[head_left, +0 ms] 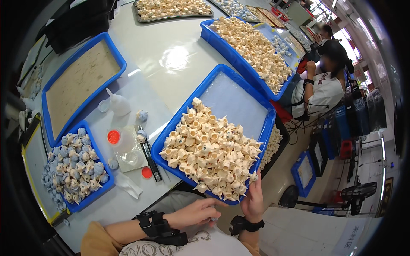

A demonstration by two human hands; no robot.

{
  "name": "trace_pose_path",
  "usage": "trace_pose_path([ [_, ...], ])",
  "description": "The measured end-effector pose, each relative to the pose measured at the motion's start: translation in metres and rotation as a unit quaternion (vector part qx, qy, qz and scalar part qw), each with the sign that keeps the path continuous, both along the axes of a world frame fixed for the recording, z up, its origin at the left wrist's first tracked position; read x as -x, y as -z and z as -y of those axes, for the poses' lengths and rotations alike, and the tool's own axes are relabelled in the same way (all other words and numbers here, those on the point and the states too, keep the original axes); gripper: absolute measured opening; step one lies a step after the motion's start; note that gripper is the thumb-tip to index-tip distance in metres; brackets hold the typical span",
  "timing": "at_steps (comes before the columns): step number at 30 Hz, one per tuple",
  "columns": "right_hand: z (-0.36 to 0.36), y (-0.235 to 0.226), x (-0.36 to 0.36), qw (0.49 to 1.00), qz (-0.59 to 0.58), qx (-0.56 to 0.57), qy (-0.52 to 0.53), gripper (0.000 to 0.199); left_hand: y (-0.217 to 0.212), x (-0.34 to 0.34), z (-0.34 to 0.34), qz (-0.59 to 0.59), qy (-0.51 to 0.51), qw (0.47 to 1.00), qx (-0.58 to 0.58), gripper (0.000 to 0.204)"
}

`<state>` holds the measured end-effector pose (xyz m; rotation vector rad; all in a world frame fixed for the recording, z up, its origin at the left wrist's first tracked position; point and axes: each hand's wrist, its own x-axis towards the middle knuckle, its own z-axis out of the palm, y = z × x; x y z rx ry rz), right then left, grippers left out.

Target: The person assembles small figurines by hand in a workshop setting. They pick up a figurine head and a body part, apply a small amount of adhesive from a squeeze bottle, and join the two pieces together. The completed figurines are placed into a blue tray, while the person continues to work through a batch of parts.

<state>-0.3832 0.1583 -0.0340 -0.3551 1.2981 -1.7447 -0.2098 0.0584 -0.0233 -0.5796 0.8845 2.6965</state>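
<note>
A blue tray (pixel 268 128) heaped with small cream-coloured doll-head parts (pixel 209 151), hollow and with pointed ears, is tilted in front of me at the table's near edge. My right hand (pixel 253 200) grips its near right corner, with the thumb up along the wall and the other fingers partly hidden. Just below the near rim is my left hand (pixel 198 212), its index finger stretched toward the tray and the other fingers curled. A small greyish bit shows under those fingers, too little to name.
On the left, a smaller blue tray (pixel 112 181) holds blue-and-cream heads, beyond it a sand-filled tray (pixel 121 64). A squeeze bottle (pixel 118 104), red paint cup (pixel 113 136) and black pen-like tool (pixel 149 155) lie between. Another full tray (pixel 239 59) stands behind; a seated person (pixel 322 89) works at right.
</note>
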Motion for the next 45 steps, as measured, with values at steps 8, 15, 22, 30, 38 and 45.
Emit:
trace_pose_path([
  [8, 0.003, -0.001, -0.008, 0.998, -0.041, -0.014, 0.036, 0.050, -0.010, -0.008, 0.007, -0.001, 0.019, 1.000, 0.008, 0.045],
  [15, 0.000, 0.002, 0.011, 0.995, -0.094, -0.032, 0.021, 0.051, -0.017, -0.041, 0.017, 0.026, -0.018, 0.999, 0.010, 0.046],
  [22, 0.002, 0.006, 0.033, 0.992, -0.113, -0.052, -0.013, 0.050, -0.027, -0.072, 0.033, 0.057, -0.083, 0.994, 0.041, 0.043],
  [30, 0.003, 0.005, 0.038, 0.994, -0.090, -0.041, -0.041, 0.052, -0.023, -0.100, 0.042, 0.066, -0.134, 0.989, 0.013, 0.045],
  [38, 0.003, 0.002, 0.046, 0.989, -0.123, -0.053, -0.054, 0.054, -0.019, -0.122, 0.043, 0.082, -0.180, 0.980, -0.023, 0.035],
  [45, 0.031, -0.003, 0.061, 0.981, -0.147, -0.078, -0.104, 0.053, -0.012, -0.124, 0.040, 0.107, -0.144, 0.984, -0.011, 0.033],
])
